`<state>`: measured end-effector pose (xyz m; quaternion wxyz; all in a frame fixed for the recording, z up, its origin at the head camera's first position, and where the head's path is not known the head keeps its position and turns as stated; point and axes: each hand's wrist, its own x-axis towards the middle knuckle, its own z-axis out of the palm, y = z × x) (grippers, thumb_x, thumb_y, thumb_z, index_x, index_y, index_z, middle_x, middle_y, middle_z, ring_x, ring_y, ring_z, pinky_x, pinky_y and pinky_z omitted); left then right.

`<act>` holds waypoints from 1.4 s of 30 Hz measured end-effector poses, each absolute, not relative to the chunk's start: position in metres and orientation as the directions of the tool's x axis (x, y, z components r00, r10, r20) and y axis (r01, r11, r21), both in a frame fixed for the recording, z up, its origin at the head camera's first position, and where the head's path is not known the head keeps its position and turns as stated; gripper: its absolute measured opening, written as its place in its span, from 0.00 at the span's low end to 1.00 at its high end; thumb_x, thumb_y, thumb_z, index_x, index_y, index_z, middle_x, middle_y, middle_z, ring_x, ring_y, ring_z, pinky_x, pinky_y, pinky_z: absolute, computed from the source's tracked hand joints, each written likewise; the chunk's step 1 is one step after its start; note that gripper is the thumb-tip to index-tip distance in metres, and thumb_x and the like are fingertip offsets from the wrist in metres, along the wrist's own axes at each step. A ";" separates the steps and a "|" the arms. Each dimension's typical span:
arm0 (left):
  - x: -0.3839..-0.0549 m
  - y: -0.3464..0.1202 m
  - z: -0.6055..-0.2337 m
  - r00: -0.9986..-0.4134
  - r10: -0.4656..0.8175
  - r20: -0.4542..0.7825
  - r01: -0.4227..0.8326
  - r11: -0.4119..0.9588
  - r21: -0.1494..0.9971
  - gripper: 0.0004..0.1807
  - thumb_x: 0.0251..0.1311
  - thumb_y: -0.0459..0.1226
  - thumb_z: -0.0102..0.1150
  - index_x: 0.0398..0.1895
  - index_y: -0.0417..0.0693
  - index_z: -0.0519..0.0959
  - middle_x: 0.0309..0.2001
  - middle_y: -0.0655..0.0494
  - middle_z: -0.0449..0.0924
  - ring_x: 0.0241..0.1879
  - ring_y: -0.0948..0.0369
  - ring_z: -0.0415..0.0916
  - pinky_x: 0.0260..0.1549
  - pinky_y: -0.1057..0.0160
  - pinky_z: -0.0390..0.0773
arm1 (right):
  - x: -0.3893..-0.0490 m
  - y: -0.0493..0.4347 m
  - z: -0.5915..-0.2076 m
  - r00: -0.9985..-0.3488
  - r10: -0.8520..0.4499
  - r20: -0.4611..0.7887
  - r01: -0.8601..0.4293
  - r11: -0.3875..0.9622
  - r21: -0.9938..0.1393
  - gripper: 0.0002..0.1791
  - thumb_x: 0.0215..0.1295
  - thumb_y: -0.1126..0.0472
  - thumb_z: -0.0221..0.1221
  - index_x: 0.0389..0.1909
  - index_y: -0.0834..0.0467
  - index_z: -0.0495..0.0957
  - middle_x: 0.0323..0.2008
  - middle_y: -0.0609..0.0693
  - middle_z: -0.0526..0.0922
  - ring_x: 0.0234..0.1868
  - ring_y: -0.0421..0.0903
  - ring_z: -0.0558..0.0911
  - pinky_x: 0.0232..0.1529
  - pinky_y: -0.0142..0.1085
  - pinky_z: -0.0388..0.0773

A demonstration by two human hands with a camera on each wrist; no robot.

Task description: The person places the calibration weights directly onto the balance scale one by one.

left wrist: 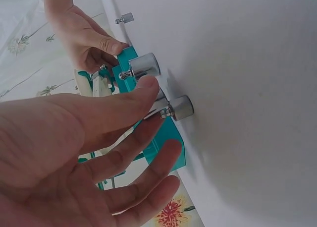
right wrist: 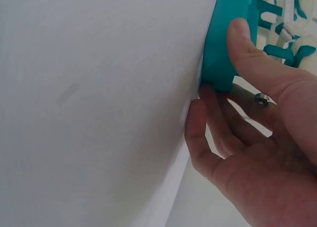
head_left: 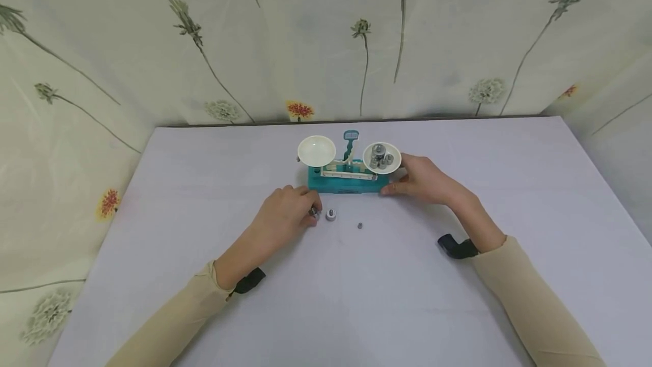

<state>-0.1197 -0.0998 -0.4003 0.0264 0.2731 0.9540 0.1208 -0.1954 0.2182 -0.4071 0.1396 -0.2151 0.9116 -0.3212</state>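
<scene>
A teal balance scale (head_left: 348, 184) with two white pans stands near the table's back edge. Its right pan (head_left: 396, 170) bears several metal weights (head_left: 378, 152); the left pan (head_left: 317, 152) bears none. My right hand (head_left: 427, 181) grips the right end of the base, thumb (right wrist: 242, 36) on the front face. In front of the scale's left end, my left hand (head_left: 286, 214) pinches a metal weight (left wrist: 158, 104), mostly hidden by thumb and forefinger. Close by its fingertips is another knobbed weight (left wrist: 182, 108). A larger weight (head_left: 331, 215) stands just to the right.
A tiny weight (head_left: 360, 225) stands farther right on the white-covered table (head_left: 346, 299). Behind the table's back edge hangs a flower-patterned curtain (head_left: 305, 44). Dark straps with camera mounts (head_left: 457, 247) sit at both wrists.
</scene>
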 end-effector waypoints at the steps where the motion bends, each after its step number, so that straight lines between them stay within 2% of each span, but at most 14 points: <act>1: -0.120 -0.100 -0.399 -0.851 0.525 0.017 0.513 0.823 0.245 0.12 0.60 0.39 0.79 0.45 0.49 0.88 0.41 0.53 0.90 0.36 0.53 0.82 0.39 0.56 0.85 | -0.195 0.218 -0.407 -0.869 -0.481 -0.117 -0.301 0.702 -0.645 0.39 0.64 0.56 0.77 0.73 0.59 0.72 0.67 0.60 0.83 0.66 0.60 0.84 0.64 0.58 0.82; 13: -0.119 -0.101 -0.393 -0.857 0.514 0.028 0.507 0.833 0.221 0.12 0.61 0.39 0.79 0.45 0.49 0.88 0.41 0.53 0.90 0.36 0.53 0.82 0.38 0.56 0.83 | -0.196 0.218 -0.410 -0.869 -0.482 -0.109 -0.310 0.704 -0.639 0.40 0.64 0.57 0.77 0.74 0.60 0.71 0.67 0.60 0.83 0.67 0.61 0.83 0.65 0.58 0.82; 24: -0.117 -0.103 -0.391 -0.896 0.440 0.065 0.442 0.866 0.234 0.12 0.62 0.41 0.78 0.47 0.54 0.89 0.45 0.53 0.91 0.43 0.49 0.80 0.46 0.49 0.79 | -0.199 0.219 -0.411 -0.868 -0.487 -0.095 -0.325 0.702 -0.634 0.40 0.64 0.56 0.77 0.73 0.60 0.71 0.67 0.61 0.83 0.67 0.61 0.83 0.65 0.58 0.81; 32: -0.116 -0.106 -0.384 -0.903 0.416 0.106 0.429 0.874 0.230 0.12 0.62 0.42 0.78 0.47 0.56 0.88 0.43 0.55 0.91 0.47 0.47 0.80 0.53 0.44 0.78 | -0.199 0.219 -0.410 -0.867 -0.489 -0.094 -0.327 0.701 -0.633 0.40 0.64 0.57 0.77 0.73 0.60 0.72 0.67 0.61 0.83 0.68 0.61 0.82 0.67 0.59 0.80; 42: -0.117 -0.112 -0.383 -0.912 0.387 0.138 0.410 0.881 0.238 0.12 0.62 0.43 0.78 0.47 0.57 0.87 0.44 0.55 0.91 0.48 0.46 0.82 0.56 0.42 0.79 | -0.197 0.219 -0.410 -0.868 -0.486 -0.101 -0.317 0.699 -0.641 0.39 0.63 0.57 0.77 0.72 0.60 0.73 0.65 0.60 0.84 0.66 0.60 0.84 0.65 0.58 0.81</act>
